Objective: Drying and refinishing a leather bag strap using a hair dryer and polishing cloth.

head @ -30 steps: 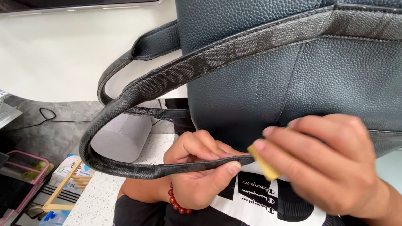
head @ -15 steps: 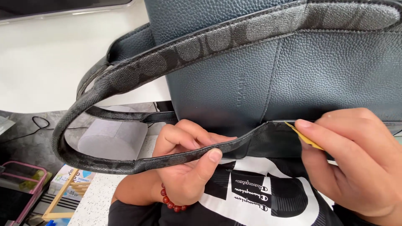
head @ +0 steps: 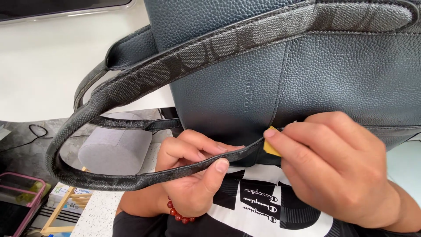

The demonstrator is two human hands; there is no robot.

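Left hand [head: 193,175] at lower centre pinches the patterned grey strap [head: 131,180] of the dark blue bag [head: 307,74], which fills the upper right. Right hand [head: 337,171] at lower right has its grip closed on a small yellow piece [head: 271,147], pressed against the strap edge.

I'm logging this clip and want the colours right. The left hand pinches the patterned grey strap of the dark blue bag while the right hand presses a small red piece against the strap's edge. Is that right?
Not quite: the small piece in the right hand is yellow, not red, as the head view shows. The rest holds: the left hand pinches the patterned grey strap of the dark blue bag.
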